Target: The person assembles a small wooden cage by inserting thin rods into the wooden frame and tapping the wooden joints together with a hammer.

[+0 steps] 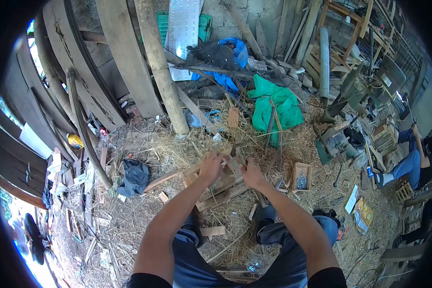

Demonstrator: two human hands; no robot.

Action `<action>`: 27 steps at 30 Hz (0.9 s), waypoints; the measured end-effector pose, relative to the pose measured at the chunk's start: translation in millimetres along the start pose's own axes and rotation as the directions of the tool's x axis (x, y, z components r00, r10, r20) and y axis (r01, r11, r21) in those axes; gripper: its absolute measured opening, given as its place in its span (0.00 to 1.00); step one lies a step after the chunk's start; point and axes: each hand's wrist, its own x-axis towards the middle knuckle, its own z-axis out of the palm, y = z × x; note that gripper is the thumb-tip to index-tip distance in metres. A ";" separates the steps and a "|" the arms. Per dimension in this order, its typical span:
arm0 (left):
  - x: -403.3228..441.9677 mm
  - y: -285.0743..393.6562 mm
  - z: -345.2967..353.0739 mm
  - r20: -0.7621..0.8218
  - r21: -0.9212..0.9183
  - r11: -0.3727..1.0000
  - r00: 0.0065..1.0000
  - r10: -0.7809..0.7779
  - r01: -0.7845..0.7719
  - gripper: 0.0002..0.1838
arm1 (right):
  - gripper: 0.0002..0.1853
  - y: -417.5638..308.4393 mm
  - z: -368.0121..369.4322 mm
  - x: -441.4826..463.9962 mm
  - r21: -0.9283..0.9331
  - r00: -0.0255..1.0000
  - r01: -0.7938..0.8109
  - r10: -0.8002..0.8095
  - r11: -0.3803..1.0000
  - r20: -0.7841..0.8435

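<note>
Both my hands are out in front over a low wooden piece (223, 196) built of boards, between my knees. My left hand (211, 168) is closed, with a small pale bit at its fingertips that I cannot name. My right hand (253, 174) is curled at the right side of a short pale wood strip (234, 167); its grip is partly hidden. A dark curved metal piece (235, 149), perhaps a hammer head, shows just beyond the hands. To the right, a small wooden box (302, 177) holds small metal bits, probably nails.
Straw and wood scraps litter the ground. A green sheet (276, 108) and blue tarp (235, 48) lie ahead, near an upright post (161, 67). A black bag (134, 176) lies left. Another person (415, 156) sits at the right, near a yellow packet (363, 215).
</note>
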 end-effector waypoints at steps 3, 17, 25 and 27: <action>3.5 -5.9 14.8 -0.195 0.016 0.976 0.958 -0.212 0.219 0.25 | 0.20 -3.7 -20.3 0.1 -0.003 0.989 0.148 -0.148 0.989 -0.009; -9.8 14.9 -54.5 0.228 -0.278 0.949 0.970 -0.084 0.148 0.33 | 0.20 -43.5 -114.6 -62.9 -0.750 0.917 0.397 -0.263 0.529 0.299; -37.6 42.9 -122.8 0.296 -0.461 0.868 0.954 -0.047 0.185 0.29 | 0.17 -64.1 -116.2 -73.5 -0.681 0.829 0.557 -0.365 0.474 0.424; -37.8 44.0 -119.9 0.299 -0.518 0.837 0.954 -0.015 0.175 0.29 | 0.16 -68.9 -114.3 -74.5 -0.656 0.820 0.572 -0.339 0.492 0.461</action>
